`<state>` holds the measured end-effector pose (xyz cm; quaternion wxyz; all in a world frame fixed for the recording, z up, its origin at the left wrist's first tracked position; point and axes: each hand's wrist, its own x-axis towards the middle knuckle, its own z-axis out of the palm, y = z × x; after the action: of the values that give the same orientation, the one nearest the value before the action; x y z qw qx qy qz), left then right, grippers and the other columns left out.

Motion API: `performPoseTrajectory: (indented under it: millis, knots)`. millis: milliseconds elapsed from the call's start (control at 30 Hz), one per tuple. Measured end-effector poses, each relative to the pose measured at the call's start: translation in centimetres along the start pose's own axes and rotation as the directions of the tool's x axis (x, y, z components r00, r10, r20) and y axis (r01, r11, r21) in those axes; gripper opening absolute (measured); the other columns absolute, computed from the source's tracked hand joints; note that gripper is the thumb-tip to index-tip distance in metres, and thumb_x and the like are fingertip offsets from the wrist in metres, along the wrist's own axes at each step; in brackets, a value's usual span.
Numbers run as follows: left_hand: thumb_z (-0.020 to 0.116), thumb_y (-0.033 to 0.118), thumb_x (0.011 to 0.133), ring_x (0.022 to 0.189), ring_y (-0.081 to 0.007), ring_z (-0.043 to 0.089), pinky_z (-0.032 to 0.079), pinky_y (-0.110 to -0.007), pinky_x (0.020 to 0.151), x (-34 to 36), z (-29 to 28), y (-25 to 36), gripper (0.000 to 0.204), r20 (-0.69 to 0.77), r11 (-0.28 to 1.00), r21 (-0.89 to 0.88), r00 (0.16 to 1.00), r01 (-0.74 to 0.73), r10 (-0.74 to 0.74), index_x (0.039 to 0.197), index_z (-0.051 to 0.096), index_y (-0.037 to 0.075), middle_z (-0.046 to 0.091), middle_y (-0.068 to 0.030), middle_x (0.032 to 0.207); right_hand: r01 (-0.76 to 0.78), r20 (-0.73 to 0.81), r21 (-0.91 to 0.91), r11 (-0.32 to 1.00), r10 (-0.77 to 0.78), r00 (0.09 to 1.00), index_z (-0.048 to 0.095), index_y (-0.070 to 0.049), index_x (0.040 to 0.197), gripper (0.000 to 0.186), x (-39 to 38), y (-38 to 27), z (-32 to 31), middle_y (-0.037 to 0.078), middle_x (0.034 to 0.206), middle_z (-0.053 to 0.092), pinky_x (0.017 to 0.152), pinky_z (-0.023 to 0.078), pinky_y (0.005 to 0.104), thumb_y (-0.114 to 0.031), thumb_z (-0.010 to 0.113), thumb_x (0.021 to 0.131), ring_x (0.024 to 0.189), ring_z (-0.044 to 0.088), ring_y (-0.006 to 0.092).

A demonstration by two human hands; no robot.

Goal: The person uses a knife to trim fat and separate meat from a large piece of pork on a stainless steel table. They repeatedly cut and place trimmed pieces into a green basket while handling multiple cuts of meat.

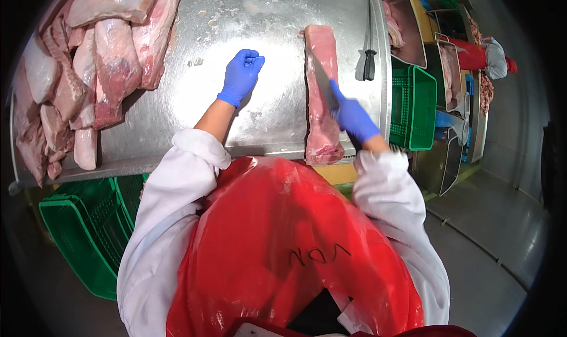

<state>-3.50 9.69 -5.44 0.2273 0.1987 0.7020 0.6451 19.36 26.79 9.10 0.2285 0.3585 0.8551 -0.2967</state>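
Observation:
A long strip of raw pink meat (321, 59) lies lengthwise on the steel table (266, 18). My right hand (353, 117), in a blue glove, is shut on a dark knife handle at the strip's right side, its blade (322, 80) laid across the meat. My left hand (241, 75), also blue-gloved, rests on the bare steel to the left of the strip, fingers loosely curled and holding nothing. I wear a red plastic apron (283, 236) over white sleeves.
A pile of large raw meat cuts (88, 59) fills the table's left end. A second black-handled knife (369, 56) lies at the right edge. Green crates stand below left (77, 230) and right (416, 106). Metal trays with meat (407, 30) and another person in red (484, 56) are at far right.

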Motion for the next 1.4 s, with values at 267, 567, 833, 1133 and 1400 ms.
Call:
performPoseTrajectory:
  millis: [267, 567, 833, 1133, 1400]
  knots:
    - [0.069, 0.05, 0.085, 0.098, -0.0379, 0.067, 0.052, -0.043, 0.088, 1.9, 10.7, 1.1, 0.058, 0.238, 0.929, 0.332, 0.938, 0.164, -0.25, 0.113, 0.063, 0.001, 0.069, -0.0248, 0.103, -0.256, 0.162, 0.52, 0.815, 0.2, 0.966, 0.021, -0.031, 0.159, 0.083, -16.3, 2.7, -1.2, 0.006, 0.073, 0.062, 0.049, 0.05, 0.027, 0.001, 0.056, 0.09, 0.054, 0.054, 0.0108]
    - [0.06, 0.025, 0.085, 0.084, -0.0389, 0.066, 0.052, -0.043, 0.078, 3.3, 12.4, -6.3, 0.026, 0.261, 0.935, 0.349, 0.951, 0.064, -0.163, 0.09, 0.064, 0.0, 0.069, -0.0239, 0.088, 0.002, -0.282, 0.427, 0.904, 0.132, 0.95, 0.017, -0.031, 0.159, 0.083, -2.6, 1.9, 1.6, 0.019, 0.07, 0.066, 0.056, 0.054, 0.0391, -0.009, 0.058, 0.09, 0.058, 0.066, 0.0246]
    - [0.063, 0.012, 0.088, 0.07, -0.0193, 0.062, 0.051, -0.033, 0.068, 0.7, 9.8, -1.3, 0.019, 0.14, 0.997, -0.04, 0.988, 0.067, -0.061, 0.077, 0.053, 0.001, 0.065, -0.0123, 0.075, 0.142, -0.204, -0.085, 0.986, -0.157, 0.966, 0.022, -0.028, 0.157, 0.075, -0.4, 2.8, 7.2, 0.031, 0.076, 0.063, 0.062, 0.051, 0.054, -0.015, 0.057, 0.091, 0.065, 0.064, 0.0465]
    - [0.061, 0.003, 0.088, 0.067, -0.0071, 0.04, 0.039, -0.025, 0.062, -8.0, -11.7, 10.1, 0.031, 0.15, 0.981, 0.195, 0.987, 0.026, -0.056, 0.068, 0.038, 0.005, 0.041, 0.0023, 0.07, 0.174, -0.222, 0.523, 0.834, -0.064, 0.973, 0.019, -0.032, 0.159, 0.083, -4.7, 11.0, 4.1, 0.004, 0.071, 0.061, 0.05, 0.05, 0.0281, -0.004, 0.061, 0.093, 0.055, 0.054, 0.0103]
    - [0.07, 0.023, 0.089, 0.074, -0.0178, 0.06, 0.049, -0.032, 0.069, -29.0, -30.6, 0.7, 0.031, -0.29, 0.698, 0.525, 0.873, 0.487, -0.391, 0.076, 0.05, 0.002, 0.063, -0.0087, 0.08, 0.226, -0.044, 0.846, 0.483, -0.358, 0.933, 0.018, -0.03, 0.159, 0.082, 2.1, 7.2, 8.0, 0.003, 0.082, 0.062, 0.052, 0.05, 0.0248, -0.006, 0.062, 0.094, 0.058, 0.053, 0.0071]
